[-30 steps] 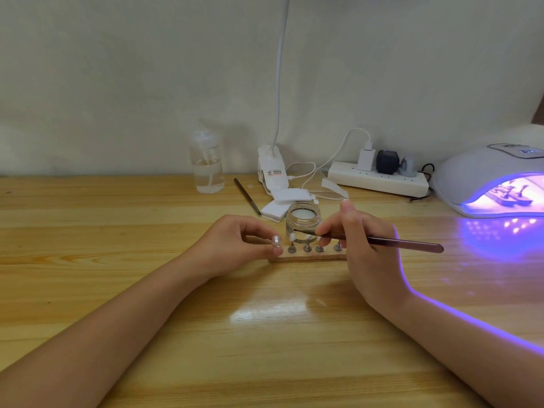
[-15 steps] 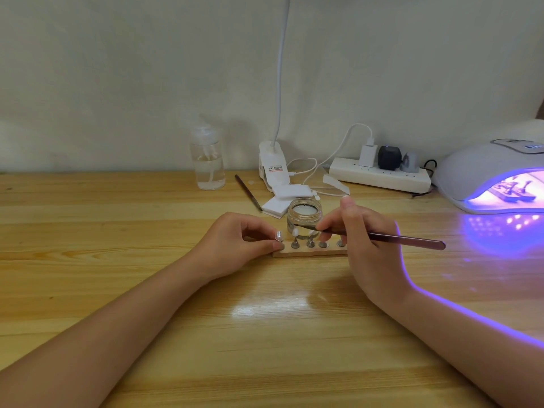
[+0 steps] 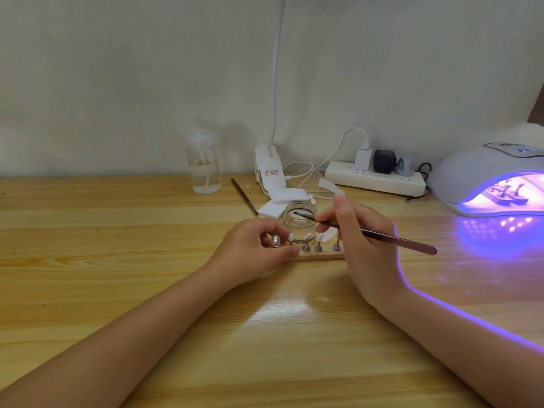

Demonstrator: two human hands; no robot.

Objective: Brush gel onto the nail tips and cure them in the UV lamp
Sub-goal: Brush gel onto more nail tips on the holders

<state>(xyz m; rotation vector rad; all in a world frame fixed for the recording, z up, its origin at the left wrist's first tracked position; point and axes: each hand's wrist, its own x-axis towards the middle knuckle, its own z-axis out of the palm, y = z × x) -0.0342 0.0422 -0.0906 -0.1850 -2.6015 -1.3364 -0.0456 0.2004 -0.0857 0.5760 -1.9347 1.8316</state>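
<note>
One red-printed label (image 3: 271, 172), unreadable, marks the lamp clip (image 3: 269, 169).

A pale wooden counter (image 3: 123, 278) is carrying everything. At its centre a small wooden stand (image 3: 322, 255) is lying flat, with a glass jar (image 3: 298, 223) sitting just beyond it at 12 o'clock. A clear bottle (image 3: 203, 166) is standing around 11 o'clock, a white power strip (image 3: 379, 181) at 1 o'clock, and a glowing UV lamp (image 3: 485, 184) is resting towards 2 o'clock.
</note>
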